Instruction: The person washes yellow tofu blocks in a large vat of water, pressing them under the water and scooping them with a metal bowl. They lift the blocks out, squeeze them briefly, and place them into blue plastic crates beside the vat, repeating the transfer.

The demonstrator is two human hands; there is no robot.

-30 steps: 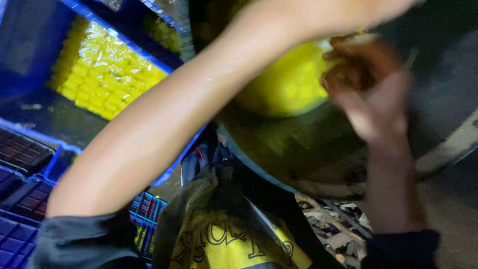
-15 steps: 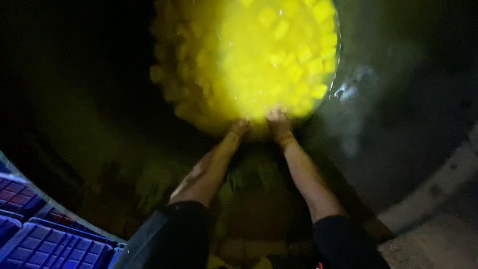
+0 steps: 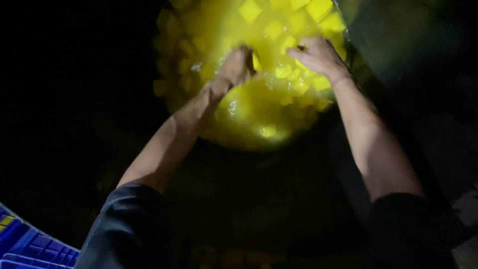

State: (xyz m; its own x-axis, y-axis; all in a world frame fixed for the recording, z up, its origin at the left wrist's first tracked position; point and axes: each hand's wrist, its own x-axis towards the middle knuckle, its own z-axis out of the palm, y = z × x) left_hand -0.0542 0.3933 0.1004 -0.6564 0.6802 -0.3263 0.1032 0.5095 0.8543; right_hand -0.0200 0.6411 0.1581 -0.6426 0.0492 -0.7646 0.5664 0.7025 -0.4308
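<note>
A glowing mass of bright yellow cubes in wet, glossy yellow liquid (image 3: 259, 74) fills the upper middle of the view from the head camera, lit from above while nearly everything around it sinks into darkness. The mass sits inside a large, dark, round vessel (image 3: 393, 45), whose wall shows only faintly as a dull greenish sheen at the upper right. Both of the person's hands are sunk among the cubes. The left hand (image 3: 236, 67) is curled, its fingers bent down into the yellow pieces near the centre; whether it actually grips any cubes cannot be told, since the fingertips are buried. The right hand (image 3: 318, 57) lies just beside it, palm down, fingers spread loosely and half-bent over the cubes at the right edge of the mass, touching them but not visibly closed around anything. The two hands stand near each other without meeting. Bare forearms run down and outward from them to dark grey rolled sleeves (image 3: 127, 224) at the bottom of the frame. Below the mass a smooth pool of the liquid catches a bright highlight. At the lower left corner, well apart from the vessel, the gridded rim of a blue plastic crate (image 3: 35, 246) shows.
</note>
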